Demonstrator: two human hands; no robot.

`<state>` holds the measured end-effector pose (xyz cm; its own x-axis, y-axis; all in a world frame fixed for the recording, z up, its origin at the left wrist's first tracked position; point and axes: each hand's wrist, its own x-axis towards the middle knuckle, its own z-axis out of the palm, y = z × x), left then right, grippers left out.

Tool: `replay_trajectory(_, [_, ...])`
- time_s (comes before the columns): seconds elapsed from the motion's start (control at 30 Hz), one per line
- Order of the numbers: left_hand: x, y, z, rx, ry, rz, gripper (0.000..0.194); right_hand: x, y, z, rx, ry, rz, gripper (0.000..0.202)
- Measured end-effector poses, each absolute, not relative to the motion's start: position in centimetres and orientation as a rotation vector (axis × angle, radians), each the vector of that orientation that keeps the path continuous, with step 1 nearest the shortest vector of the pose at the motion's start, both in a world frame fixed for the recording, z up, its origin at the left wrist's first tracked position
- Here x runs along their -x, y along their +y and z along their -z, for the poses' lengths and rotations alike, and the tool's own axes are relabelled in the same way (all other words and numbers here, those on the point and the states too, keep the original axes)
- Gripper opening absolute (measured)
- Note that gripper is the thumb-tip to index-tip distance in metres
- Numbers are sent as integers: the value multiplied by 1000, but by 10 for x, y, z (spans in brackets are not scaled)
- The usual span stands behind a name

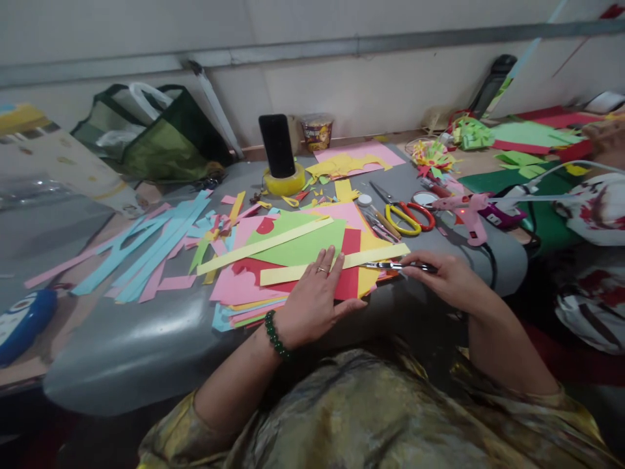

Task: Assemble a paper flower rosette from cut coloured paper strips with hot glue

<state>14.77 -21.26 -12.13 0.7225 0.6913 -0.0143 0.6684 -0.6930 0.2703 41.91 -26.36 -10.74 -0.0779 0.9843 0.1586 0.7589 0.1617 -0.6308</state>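
Observation:
My left hand (318,286) lies flat with fingers stretched out. It presses on the left part of a pale yellow paper strip (374,256). In my right hand (452,277) is a slim black and silver pen-like tool (385,265), its tip against the strip's lower edge; its exact kind is unclear. Under the strip is a stack of coloured paper, with a green sheet (293,244), a red sheet (350,283) and a pink sheet (229,286) showing. A second pale yellow strip (263,245) lies slanted across the green sheet.
Blue strips (166,247) and scraps spread to the left. Yellow-and-red-handled scissors (403,218) and a pink glue gun (471,215) lie to the right. A phone (277,146) leans upright at a yellow tape roll (288,180). A green bag (161,140) stands behind.

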Motion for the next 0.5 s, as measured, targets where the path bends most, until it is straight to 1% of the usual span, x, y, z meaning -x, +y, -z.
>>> replay_trajectory(0.3, [-150,-214,126,-2738,1093,-73,101,-420,-267,106,1661,-1928,-626,33])
replay_trajectory(0.5, [-149,-213,132,-2764,1082,-134,100,-416,-268,105,1611,-1935,-627,36])
